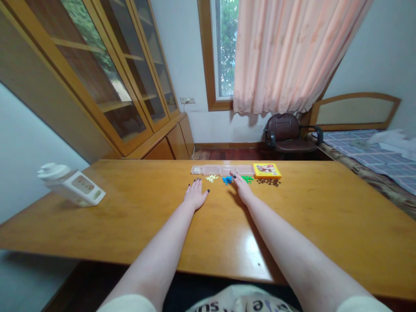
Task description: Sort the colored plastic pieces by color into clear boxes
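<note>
Loose cream pieces (pixel 211 178), blue pieces (pixel 226 180), green pieces (pixel 248 178) and brown pieces (pixel 269 183) are lying in separate piles, presumably keeping colours apart. The left hand (pixel 195 197) is resting flat, spread and empty; the right hand (pixel 241 186) is angling between blue and green, its hidden grip impossible to tell.

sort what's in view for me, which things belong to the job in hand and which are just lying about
Likely part of the job:
pale pieces, near the left hand
blue pieces and green pieces, by the right hand
brown pieces
clear plastic tray
yellow box

Likely just about:
white jug
chair
bed
</note>
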Demonstrator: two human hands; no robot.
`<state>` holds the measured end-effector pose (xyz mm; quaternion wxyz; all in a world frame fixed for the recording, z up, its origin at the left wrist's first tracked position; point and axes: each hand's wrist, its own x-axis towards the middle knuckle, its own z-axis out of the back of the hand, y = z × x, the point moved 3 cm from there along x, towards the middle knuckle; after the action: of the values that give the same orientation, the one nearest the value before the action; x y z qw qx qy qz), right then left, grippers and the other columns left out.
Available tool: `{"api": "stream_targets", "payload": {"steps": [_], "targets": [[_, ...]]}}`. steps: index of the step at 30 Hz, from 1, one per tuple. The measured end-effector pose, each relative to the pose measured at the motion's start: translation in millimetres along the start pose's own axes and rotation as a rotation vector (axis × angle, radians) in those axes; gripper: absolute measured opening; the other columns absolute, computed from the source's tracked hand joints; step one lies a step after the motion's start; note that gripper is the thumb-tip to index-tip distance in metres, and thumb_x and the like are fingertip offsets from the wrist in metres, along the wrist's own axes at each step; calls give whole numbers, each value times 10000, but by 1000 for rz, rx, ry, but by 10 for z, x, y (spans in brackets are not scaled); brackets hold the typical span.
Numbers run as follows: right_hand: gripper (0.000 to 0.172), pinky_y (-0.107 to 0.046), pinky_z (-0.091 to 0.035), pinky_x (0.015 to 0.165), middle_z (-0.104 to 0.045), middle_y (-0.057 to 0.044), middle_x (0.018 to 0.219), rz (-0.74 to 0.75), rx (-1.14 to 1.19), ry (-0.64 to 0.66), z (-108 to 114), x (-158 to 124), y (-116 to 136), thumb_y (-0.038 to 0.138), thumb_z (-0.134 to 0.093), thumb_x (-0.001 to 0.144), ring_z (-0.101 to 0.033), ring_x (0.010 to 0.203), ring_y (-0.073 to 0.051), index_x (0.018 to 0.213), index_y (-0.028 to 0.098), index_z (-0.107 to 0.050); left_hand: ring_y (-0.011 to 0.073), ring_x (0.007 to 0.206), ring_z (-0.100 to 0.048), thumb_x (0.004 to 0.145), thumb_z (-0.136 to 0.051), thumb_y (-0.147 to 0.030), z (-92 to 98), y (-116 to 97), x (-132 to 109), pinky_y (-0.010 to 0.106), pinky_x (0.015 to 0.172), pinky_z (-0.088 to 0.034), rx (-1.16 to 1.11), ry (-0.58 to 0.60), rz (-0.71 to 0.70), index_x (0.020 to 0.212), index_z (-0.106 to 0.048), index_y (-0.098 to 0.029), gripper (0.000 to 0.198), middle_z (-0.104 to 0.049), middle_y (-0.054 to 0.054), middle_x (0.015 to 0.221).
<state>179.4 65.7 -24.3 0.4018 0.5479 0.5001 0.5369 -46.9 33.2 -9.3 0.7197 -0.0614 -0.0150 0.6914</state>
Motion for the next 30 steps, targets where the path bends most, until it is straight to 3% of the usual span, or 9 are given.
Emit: {"api": "stream_targets", "payload": {"steps": [3,7,10,13,16,20,25,30], "targets": [[394,-478,-238,1108,-489,-24,1389,-18,26,29,173,-112,-20,512,-511,840,-375,1331,-219,1178,333,-606,249,1420,-175,896,-281,-525,-45,-203,-319,435,1165,-150,11,-17,-102,1451,-257,-87,708,-196,126,1531],[421,-447,-147,1138,-464,-27,1413,-49,30,110,291,-137,-35,554,-478,857,-299,1374,-190,1174,309,-610,255,1420,-172,883,-300,-557,-139,-711,-711,444,1166,-151,-5,14,-306,1463,-233,-113,734,-194,109,1535],[420,-462,-158,1130,-441,-11,1433,-130,110,181,325,-140,-26,556,-483,855,-241,1399,-184,1180,315,-593,253,1423,-165,879,-290,-576,-205,-1107,-889,453,1165,-160,-27,58,-425,1474,-206,-131,747,-178,100,1540],[386,-452,-188,1127,-425,-8,1445,-228,228,214,404,-195,14,509,-449,889,-280,1384,-179,1197,309,-569,241,1425,-156,891,-256,-570,-245,-1353,-989,444,1170,-155,-40,55,-488,1475,-200,-121,738,-177,95,1542],[367,-383,-281,1106,-461,-12,1418,-321,416,167,542,-263,74,472,-373,930,-403,1314,-154,1191,290,-557,234,1424,-165,899,-245,-561,-263,-1418,-1040,438,1170,-163,-44,37,-499,1472,-208,-112,729,-185,96,1540],[397,-315,-450,973,-573,-42,1300,-410,576,126,648,-306,166,475,-303,955,-526,1198,-143,1140,248,-571,240,1422,-170,902,-274,-525,-279,-1378,-1084,436,1167,-172,-35,36,-494,1470,-207,-109,708,-195,104,1539],[445,-324,-464,946,-651,-73,1178,-460,540,126,602,-307,239,453,-251,971,-605,1089,-158,1078,210,-608,255,1422,-165,894,-295,-528,-270,-1329,-1155,439,1166,-172,-51,52,-484,1474,-197,-121,715,-185,116,1540],[401,-346,-459,946,-673,-97,1129,-441,443,119,576,-296,215,389,-276,969,-620,1067,-173,1036,193,-620,269,1434,-69,871,-364,-490,-245,-1333,-1223,474,1170,-106,-57,70,-485,1482,-125,-97,765,-97,151,1548]]}}
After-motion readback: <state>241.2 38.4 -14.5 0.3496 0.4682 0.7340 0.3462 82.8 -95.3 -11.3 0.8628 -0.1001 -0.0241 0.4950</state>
